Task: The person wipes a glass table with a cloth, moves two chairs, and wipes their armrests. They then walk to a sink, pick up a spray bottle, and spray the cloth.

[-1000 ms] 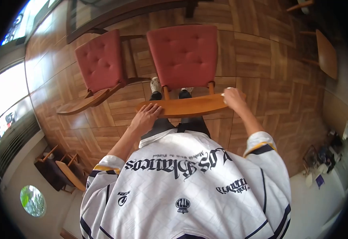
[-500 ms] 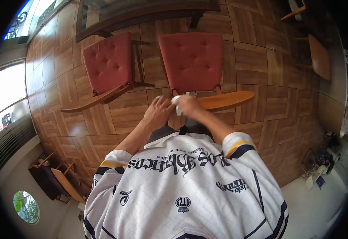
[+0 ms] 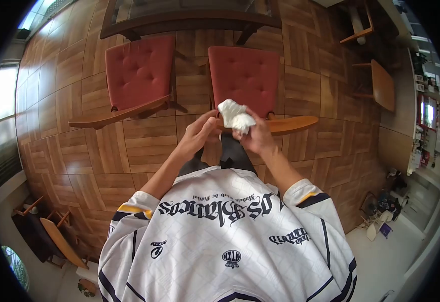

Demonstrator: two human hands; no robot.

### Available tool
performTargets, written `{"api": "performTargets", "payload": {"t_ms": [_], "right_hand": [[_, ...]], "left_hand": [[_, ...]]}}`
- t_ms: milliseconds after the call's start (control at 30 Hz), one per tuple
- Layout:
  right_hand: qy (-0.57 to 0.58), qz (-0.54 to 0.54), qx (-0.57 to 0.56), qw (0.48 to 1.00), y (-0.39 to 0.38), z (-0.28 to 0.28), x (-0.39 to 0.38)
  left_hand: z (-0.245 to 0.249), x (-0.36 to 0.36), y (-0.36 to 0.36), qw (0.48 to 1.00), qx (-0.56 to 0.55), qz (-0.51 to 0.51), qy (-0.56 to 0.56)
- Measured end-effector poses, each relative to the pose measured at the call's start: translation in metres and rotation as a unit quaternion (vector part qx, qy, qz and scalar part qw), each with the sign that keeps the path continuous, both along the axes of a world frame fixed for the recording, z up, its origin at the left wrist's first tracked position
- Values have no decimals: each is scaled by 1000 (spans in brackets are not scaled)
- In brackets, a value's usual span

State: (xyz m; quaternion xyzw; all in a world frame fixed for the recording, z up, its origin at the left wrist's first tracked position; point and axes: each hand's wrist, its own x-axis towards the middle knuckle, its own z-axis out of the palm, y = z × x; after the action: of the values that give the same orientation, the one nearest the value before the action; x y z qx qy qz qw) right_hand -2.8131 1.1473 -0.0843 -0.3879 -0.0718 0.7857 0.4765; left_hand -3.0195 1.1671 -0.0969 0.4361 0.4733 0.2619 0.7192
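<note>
Holding the crumpled white cloth (image 3: 235,117) over the right red-cushioned wooden chair's curved backrest (image 3: 293,124), you seem to be regathering it. Your right hand (image 3: 257,138) grips it closed and your left hand (image 3: 200,135) pinches its edge. Wiping next calls for a clean face outward.

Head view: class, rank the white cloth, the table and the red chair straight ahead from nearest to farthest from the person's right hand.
1. White cloth, held in the right hand.
2. Red chair, just ahead.
3. Table, beyond the chair.
</note>
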Motion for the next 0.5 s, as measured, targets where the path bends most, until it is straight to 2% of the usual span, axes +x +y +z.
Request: {"api": "performTargets", "payload": {"t_ms": [67,100,133,167,200,233,333,400,433,467,500], "right_hand": [[-15,21,-55,998,-3,11,-19],[-97,62,3,993,-9,-6,-17],[-329,61,75,939,-10,-11,-14],[-540,55,146,827,-9,-14,-8],[-717,44,209,663,-6,-17,-4],[-710,-3,234,665,1,24,-17],[-721,116,420,539,2,55,-44],[-740,156,370,540,-3,12,-28],[-758,187,331,530,5,-9,-3],[-773,218,293,519,12,-33,25],[-776,299,241,501,10,-72,66]], "left_hand": [[8,4,1,976,-132,45,-165],[4,5,3,985,-104,44,-131],[-2,5,4,986,-96,49,-128],[-7,5,5,987,-87,55,-125],[-13,5,8,988,-76,61,-121],[-10,6,11,987,-87,59,-118],[-1,11,9,980,-139,36,-135],[0,15,12,966,-181,6,-185],[2,14,16,970,-197,-27,-140],[0,9,17,974,-192,-4,-120],[-3,2,17,978,-185,17,-98]]}}
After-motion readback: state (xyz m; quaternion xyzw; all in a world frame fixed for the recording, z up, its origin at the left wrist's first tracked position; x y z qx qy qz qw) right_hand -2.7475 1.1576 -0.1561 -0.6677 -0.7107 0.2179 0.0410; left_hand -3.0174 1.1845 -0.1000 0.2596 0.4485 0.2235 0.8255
